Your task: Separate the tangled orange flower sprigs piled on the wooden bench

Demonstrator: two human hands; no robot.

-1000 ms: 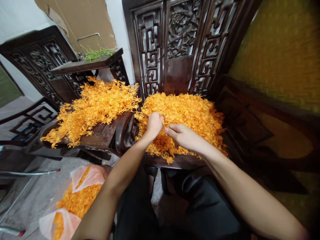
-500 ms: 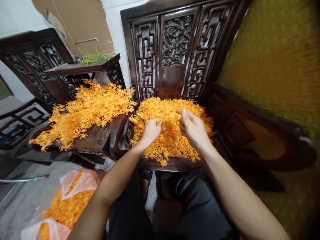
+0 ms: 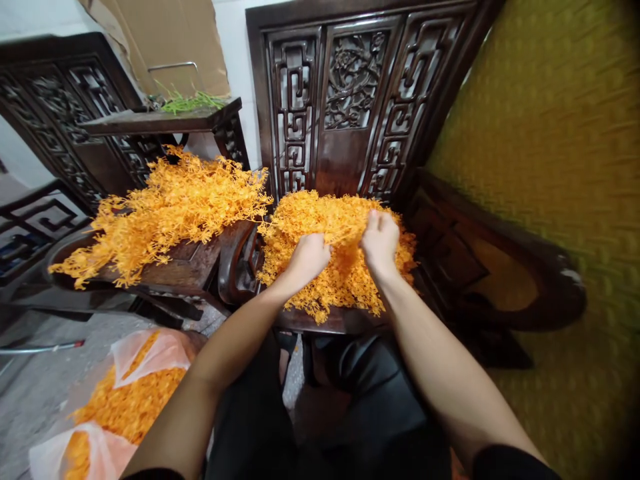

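Note:
A heap of small orange plastic pieces (image 3: 340, 287) covers the seat of the dark carved wooden chair in front of me. Over the heap's middle, my left hand (image 3: 311, 256) is closed on an orange piece that sticks out by its thumb. To its right, my right hand (image 3: 381, 241) has its fingers pinched together above the heap; whatever they hold blends into the orange behind. The two hands are apart. A second orange pile of branching pieces (image 3: 175, 207) spreads over the seat on the left.
Green strands (image 3: 193, 101) lie on a small wooden side table (image 3: 150, 123). An open plastic bag (image 3: 145, 393) of orange pieces stands on the floor at the lower left. A woven yellowish surface (image 3: 560, 133) rises at the right, beside the chair's armrest (image 3: 560, 283).
My right hand's extended index finger has drawn in to a pinch, and the hand has come slightly left. The left hand has turned a little and moved right. The view has shifted slightly.

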